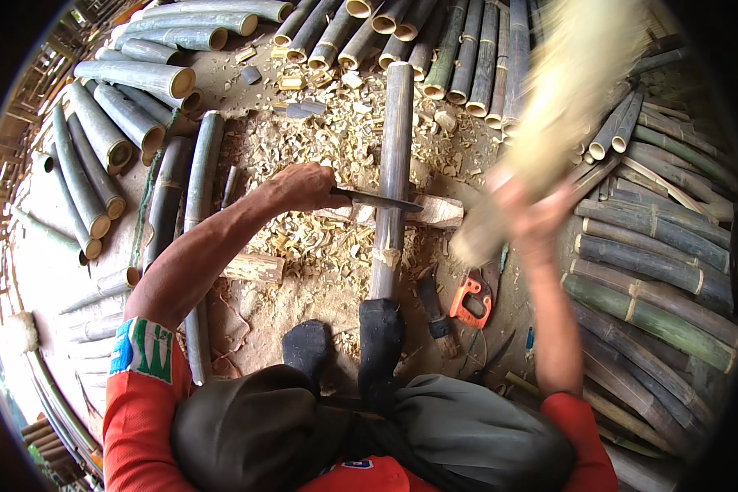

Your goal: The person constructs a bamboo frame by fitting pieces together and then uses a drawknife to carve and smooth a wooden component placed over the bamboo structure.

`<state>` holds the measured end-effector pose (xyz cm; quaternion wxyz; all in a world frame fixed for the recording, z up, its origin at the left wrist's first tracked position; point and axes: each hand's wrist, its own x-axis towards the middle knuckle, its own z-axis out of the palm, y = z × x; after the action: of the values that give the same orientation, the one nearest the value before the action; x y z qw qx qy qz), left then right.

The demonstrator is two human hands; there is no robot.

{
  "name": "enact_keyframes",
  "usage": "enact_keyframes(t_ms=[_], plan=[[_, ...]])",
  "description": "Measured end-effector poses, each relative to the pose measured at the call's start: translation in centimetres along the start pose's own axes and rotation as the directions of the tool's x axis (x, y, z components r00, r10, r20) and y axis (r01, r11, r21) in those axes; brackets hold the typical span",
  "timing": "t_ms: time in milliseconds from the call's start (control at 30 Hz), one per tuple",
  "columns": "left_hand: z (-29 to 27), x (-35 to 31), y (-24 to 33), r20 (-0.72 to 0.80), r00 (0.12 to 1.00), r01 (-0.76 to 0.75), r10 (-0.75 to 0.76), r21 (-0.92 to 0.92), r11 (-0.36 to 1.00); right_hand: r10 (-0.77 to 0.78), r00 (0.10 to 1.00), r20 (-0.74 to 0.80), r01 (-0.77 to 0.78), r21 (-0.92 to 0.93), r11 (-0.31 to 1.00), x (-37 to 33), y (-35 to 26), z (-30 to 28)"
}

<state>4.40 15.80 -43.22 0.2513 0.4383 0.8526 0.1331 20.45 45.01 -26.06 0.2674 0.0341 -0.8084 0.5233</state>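
Observation:
My left hand (303, 187) is closed around the handle of a large knife (381, 201). Its dark blade lies across a bamboo pole (398, 123), touching the upper side as far as I can see. The pole rests over a rough wooden block (440, 211), and its near end meets my right foot in a black sock (381, 328). To the right, my right hand (535, 209) grips a thick, pale, club-like piece of wood (578, 82). Motion smears both the hand and this piece, which is raised at a slant beside the pole.
Wood chips (303, 254) cover the ground around the pole. An orange-handled saw (471, 302) and a wooden-handled blade (436, 316) lie right of my feet. Cut bamboo lengths ring the area: left (139, 78), far side (451, 49) and right (656, 271).

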Motion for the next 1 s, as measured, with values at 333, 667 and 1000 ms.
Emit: enact_keyframes(t_ms=[333,667,1000], plan=[[-2.3,2.6,-3.2,0.419,0.904,0.138,-0.081,-0.108,0.985,0.583,0.656,0.479,-0.588,-0.161,0.793,1.4,-0.4,-1.7],[3.5,-7.7,3.0,-0.397,0.917,0.024,0.050,0.180,0.983,0.797,0.520,0.307,-0.853,0.223,0.471,-8.8,1.0,-5.9],[6.9,-10.4,4.8,-0.212,0.964,0.166,-0.162,0.000,0.986,0.825,0.492,0.278,-0.860,0.007,0.510,-10.6,1.8,-4.4]])
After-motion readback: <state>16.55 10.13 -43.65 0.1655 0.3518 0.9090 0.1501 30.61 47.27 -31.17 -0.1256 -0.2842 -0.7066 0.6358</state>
